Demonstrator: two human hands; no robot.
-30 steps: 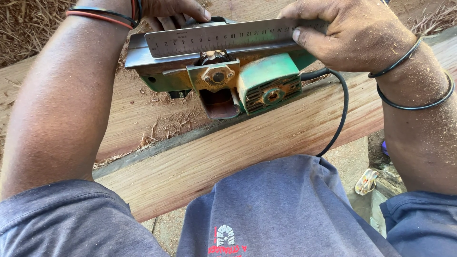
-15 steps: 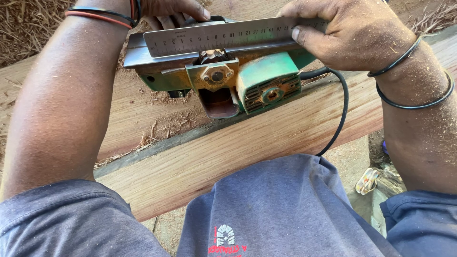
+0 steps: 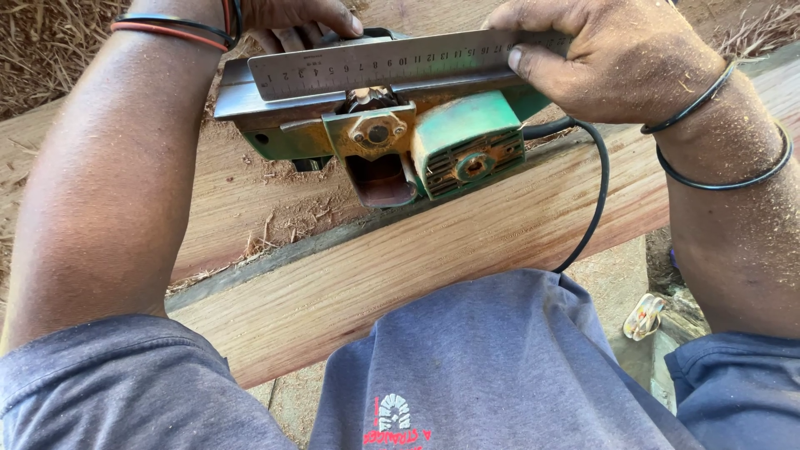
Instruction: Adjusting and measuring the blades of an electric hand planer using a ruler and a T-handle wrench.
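A green electric planer [image 3: 433, 146] lies turned over on a wooden plank [image 3: 433, 250], its metal sole facing up. A steel ruler [image 3: 400, 62] rests lengthwise along that sole. My right hand [image 3: 608, 58] grips the right end of the planer and presses the ruler down with its thumb. At the left end, my left hand [image 3: 292, 21] closes its fingers over the top of the planer next to the ruler's end. Both wrists wear thin bands.
A black power cord [image 3: 596, 200] loops from the planer down over the plank's edge. Wood shavings cover the plank behind the planer and the ground at the top left. A sandal [image 3: 643, 317] lies on the ground below right.
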